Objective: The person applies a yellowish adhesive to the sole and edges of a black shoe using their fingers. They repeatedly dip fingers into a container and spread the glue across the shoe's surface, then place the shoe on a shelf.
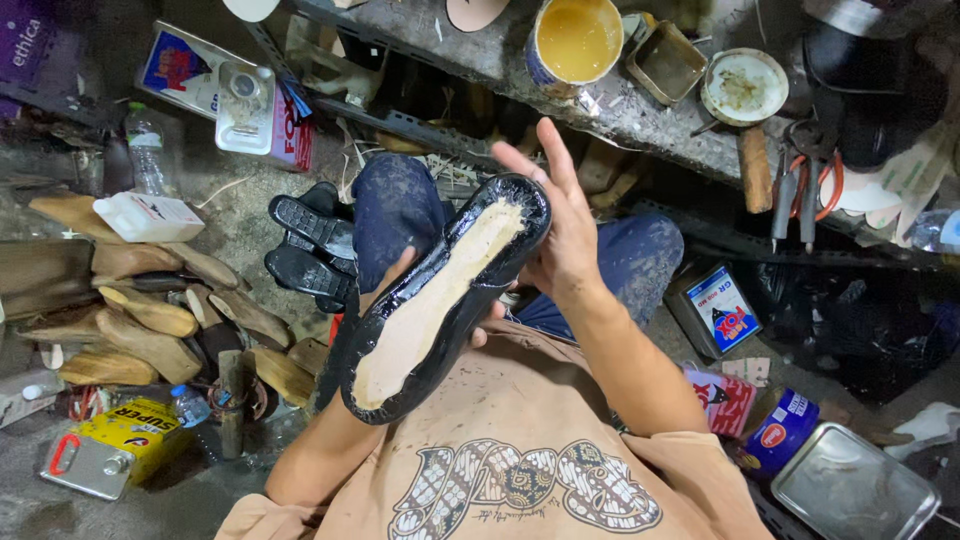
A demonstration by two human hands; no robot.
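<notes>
A black shoe upper (440, 300) on a last lies sole-up in front of me, its pale tan insole ringed by a glossy black lasted edge. My right hand (560, 215) is pressed flat against the toe end, fingers spread upward. My left hand (395, 275) grips the shoe from underneath near the middle, mostly hidden behind it, with only a fingertip showing. The shoe is held above my lap, over my blue-trousered knees.
A workbench edge (480, 50) runs across the top with an open can of yellow glue (575, 38), a round lid (743, 86) and pliers (800, 195). Wooden lasts (140, 320) pile at left beside black soles (310, 245). Tins (715, 310) and a metal tray (855, 490) sit at right.
</notes>
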